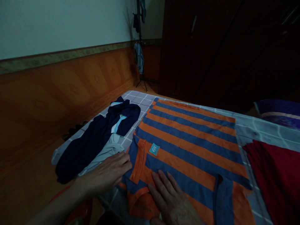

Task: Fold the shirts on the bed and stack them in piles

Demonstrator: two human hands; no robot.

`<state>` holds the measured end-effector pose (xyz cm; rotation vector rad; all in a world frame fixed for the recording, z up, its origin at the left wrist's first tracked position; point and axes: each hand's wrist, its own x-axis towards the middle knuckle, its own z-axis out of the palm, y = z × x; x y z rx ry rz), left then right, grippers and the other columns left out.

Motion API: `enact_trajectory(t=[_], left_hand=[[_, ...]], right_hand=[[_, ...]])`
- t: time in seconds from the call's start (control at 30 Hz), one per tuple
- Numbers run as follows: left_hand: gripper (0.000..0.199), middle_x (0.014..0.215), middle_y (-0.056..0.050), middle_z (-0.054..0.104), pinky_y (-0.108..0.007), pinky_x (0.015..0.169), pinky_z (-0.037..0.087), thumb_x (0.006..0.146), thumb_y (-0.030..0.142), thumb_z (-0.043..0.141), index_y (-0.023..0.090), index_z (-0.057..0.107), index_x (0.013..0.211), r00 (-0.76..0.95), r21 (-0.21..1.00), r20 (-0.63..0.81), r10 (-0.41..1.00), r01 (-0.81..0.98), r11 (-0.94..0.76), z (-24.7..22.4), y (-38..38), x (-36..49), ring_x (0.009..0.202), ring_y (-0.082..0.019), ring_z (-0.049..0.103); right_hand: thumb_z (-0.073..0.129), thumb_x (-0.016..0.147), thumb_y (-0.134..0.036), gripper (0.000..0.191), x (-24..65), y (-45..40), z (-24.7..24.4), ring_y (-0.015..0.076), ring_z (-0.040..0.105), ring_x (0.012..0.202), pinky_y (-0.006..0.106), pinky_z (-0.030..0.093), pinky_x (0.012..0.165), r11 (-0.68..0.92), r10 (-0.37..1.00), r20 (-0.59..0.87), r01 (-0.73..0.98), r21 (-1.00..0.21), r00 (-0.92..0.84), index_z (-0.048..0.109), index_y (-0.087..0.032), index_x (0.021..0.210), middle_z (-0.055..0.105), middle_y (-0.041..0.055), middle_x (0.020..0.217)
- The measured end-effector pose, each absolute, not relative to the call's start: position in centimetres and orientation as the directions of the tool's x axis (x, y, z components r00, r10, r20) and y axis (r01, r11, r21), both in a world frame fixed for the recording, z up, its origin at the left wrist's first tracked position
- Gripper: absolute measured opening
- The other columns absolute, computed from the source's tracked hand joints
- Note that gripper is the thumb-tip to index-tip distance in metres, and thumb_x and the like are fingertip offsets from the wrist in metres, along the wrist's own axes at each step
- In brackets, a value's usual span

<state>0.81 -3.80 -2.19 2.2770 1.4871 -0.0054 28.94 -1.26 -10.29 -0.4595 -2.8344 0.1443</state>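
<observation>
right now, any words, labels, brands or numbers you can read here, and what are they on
No text can be read.
Teal patch on the striped shirt: a chevron-like mark only, no letters legible.
Dark print on the shirt's orange hem near the right hand: too blurred to read.

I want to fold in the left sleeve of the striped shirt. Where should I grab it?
Pinch the sleeve at its orange cuff edge, coming from the left, where the left hand already lies. It lies flat on the striped shirt, its free edge facing outward.
</observation>
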Motion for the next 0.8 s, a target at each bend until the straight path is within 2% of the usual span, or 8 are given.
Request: enact_trajectory(t=[0.1,0.23,0.37,0.47,0.53,0.6,0.67,0.8], left_hand=[[0.032,0.098,-0.003,0.057,-0.031,0.083,0.043,0.078,0.002,0.041,0.024,0.056,0.095,0.391,0.33,-0.202,0.898,0.891,-0.313,-2.5,-4.4,0.2,0.092,-0.018,0.052],[0.027,0.097,-0.004,0.06,-0.035,0.084,0.045,0.079,0.007,0.045,0.024,0.06,0.092,0.326,0.273,-0.235,0.916,0.926,-0.26,-2.1,-5.0,-0.6,0.093,-0.021,0.055],[0.026,0.111,-0.004,0.061,-0.036,0.093,0.044,0.087,0.016,0.046,0.026,0.061,0.106,0.373,0.322,-0.187,0.909,0.897,-0.302,-1.2,-4.4,0.1,0.105,-0.021,0.055],[0.038,0.138,-0.006,0.048,-0.038,0.106,0.035,0.094,0.031,0.045,0.026,0.049,0.131,0.398,0.345,-0.077,0.914,0.871,-0.35,-1.9,-3.1,1.4,0.126,-0.023,0.043],[0.053,0.149,-0.009,0.033,-0.041,0.111,0.027,0.093,0.04,0.047,0.022,0.036,0.141,0.396,0.298,-0.083,0.914,0.885,-0.357,-3.4,-2.2,2.1,0.136,-0.025,0.03],[0.066,0.154,-0.012,0.02,-0.044,0.113,0.02,0.092,0.048,0.046,0.017,0.025,0.146,0.391,0.222,-0.122,0.912,0.907,-0.359,-5.3,-1.5,2.4,0.141,-0.027,0.019],[0.069,0.155,-0.013,0.012,-0.045,0.114,0.014,0.093,0.053,0.04,0.017,0.018,0.148,0.392,0.146,-0.134,0.91,0.916,-0.373,-6.7,-1.2,2.4,0.142,-0.027,0.012],[0.071,0.156,-0.011,0.009,-0.044,0.115,0.011,0.093,0.056,0.035,0.019,0.013,0.149,0.419,0.072,-0.074,0.905,0.908,-0.414,-7.6,-1.6,2.0,0.143,-0.026,0.006]], right_hand=[[0.04,0.091,-0.057,0.072,28.9,-1.4,-10.4,0.0327,0.037,0.131,0.048,0.04,0.101,0.943,0.327,0.244,0.301,-0.139,-0.913,0.021,-0.018,0.148,0.036,0.013,0.145],[0.042,0.09,-0.056,0.071,28.8,-1.7,-10.1,0.0351,0.034,0.132,0.05,0.041,0.1,0.936,0.343,0.191,0.317,-0.156,-0.92,0.026,-0.017,0.147,0.033,0.0146,0.146],[0.045,0.09,-0.054,0.07,28.8,-1.8,-9.3,0.0347,0.029,0.134,0.05,0.039,0.103,0.92,0.366,0.122,0.339,-0.194,-0.923,0.026,-0.018,0.147,0.029,0.0145,0.148],[0.045,0.09,-0.054,0.071,28.8,-1.9,-8.7,0.0335,0.028,0.135,0.049,0.037,0.105,0.908,0.381,0.101,0.351,-0.23,-0.919,0.024,-0.018,0.147,0.027,0.0137,0.148],[0.046,0.09,-0.052,0.071,28.9,-2.0,-8.4,0.033,0.026,0.136,0.049,0.034,0.107,0.9,0.39,0.101,0.356,-0.252,-0.915,0.022,-0.018,0.148,0.025,0.0132,0.149],[0.047,0.09,-0.05,0.071,28.9,-2.1,-8.2,0.0328,0.024,0.137,0.049,0.033,0.108,0.894,0.397,0.098,0.36,-0.267,-0.913,0.021,-0.018,0.148,0.024,0.013,0.15],[0.048,0.09,-0.048,0.07,28.9,-2.1,-8.1,0.0331,0.023,0.137,0.05,0.032,0.108,0.89,0.399,0.082,0.364,-0.274,-0.913,0.022,-0.018,0.147,0.023,0.0134,0.15],[0.045,0.091,-0.049,0.068,28.9,-2.2,-7.9,0.033,0.02,0.138,0.051,0.031,0.108,0.885,0.395,0.052,0.365,-0.289,-0.917,0.024,-0.017,0.147,0.022,0.0143,0.15]])
